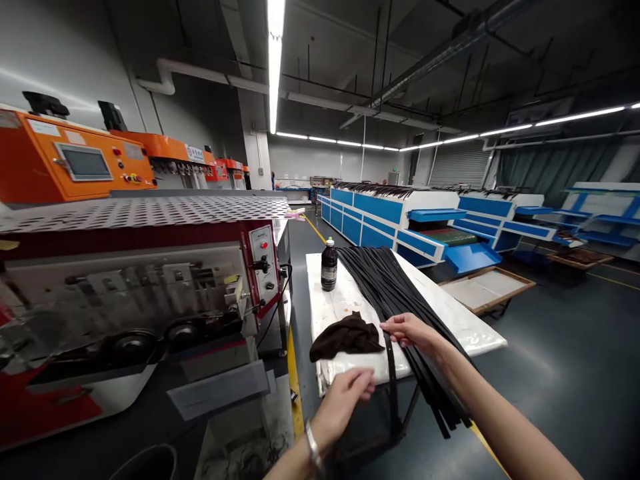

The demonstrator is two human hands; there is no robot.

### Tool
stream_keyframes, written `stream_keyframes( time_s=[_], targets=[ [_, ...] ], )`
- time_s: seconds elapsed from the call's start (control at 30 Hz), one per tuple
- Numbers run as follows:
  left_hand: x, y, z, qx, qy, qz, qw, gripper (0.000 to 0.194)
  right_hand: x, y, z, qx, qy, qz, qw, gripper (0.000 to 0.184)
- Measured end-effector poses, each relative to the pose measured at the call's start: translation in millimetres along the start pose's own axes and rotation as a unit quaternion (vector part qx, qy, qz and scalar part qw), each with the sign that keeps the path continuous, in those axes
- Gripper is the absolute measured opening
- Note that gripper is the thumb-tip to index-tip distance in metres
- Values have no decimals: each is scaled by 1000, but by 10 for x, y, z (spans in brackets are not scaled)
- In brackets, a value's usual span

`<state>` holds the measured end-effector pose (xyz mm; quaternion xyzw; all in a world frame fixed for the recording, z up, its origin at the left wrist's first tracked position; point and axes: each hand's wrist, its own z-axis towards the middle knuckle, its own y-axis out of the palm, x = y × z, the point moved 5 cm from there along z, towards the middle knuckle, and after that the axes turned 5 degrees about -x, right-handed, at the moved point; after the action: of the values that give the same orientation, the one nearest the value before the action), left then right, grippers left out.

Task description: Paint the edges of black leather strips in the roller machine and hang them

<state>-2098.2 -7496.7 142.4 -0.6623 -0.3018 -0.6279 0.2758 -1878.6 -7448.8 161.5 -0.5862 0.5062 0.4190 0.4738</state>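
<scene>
A bundle of several long black straps lies along a white table and hangs over its near edge. My right hand is closed in a pinch on one black strap that droops down past the table edge. My left hand hovers at the near table edge, fingers curled, just left of that hanging strap; I cannot see anything in it. A crumpled dark brown cloth rests on the table beside my right hand.
A dark bottle stands at the table's far left. A red and grey machine with a control panel fills the left, orange machines behind it. Blue conveyor units line the right. Yellow floor lines run under the table.
</scene>
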Motion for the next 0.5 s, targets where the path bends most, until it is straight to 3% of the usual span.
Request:
stream_keyframes(
  time_s=[0.13, 0.23, 0.37, 0.43, 0.5],
  targets=[
    [137, 308, 366, -27, 4, -122, 992, 53, 108, 326, -200, -6, -33, 141, 989, 36],
    [-5, 319, 246, -11, 0, -150, 989, 44, 86, 464, -143, -10, -40, 223, 974, 24],
    [-396, 1, -350, 52, -16, -57, 997, 33, -246, 495, 196, -15, -66, 269, 961, 15],
    [-591, -279, -785, 124, -30, 60, 990, 23, -527, 441, 437, 31, -105, 284, 953, 16],
    [-781, -581, -1286, 216, -85, 117, 966, 18, -851, 404, 651, 70, -164, 272, 946, 22]
  ],
)
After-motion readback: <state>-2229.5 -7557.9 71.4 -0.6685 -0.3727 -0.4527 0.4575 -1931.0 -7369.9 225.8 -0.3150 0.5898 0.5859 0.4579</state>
